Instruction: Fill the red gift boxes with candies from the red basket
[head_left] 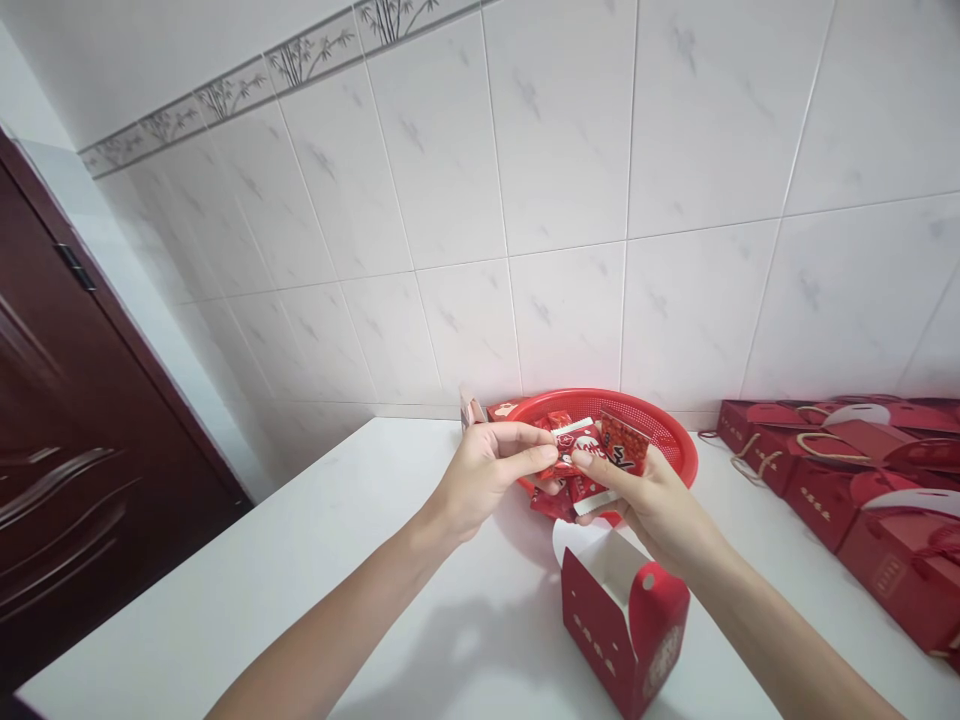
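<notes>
Above the front of the red plastic basket [681, 448], both my hands hold small snack packets. My left hand [480, 470] is closed, thumb and finger pinching the edge of a red packet. My right hand [664, 510] is closed around several packets, including a red one with white crimped ends [581, 436] and a red-orange one with dark lettering [624, 446]. Some packets overlap, so where one ends is hard to see. Just below my hands stands a red gift box [600, 620], upright with its top flaps apart and its white inside showing.
Closed red gift boxes [817, 500] with cord handles stand in rows along the right of the white table [360, 560]. More packets lie in the basket, partly hidden by my hands. A tiled wall [555, 200] rises behind. On the left is a dark door [90, 420].
</notes>
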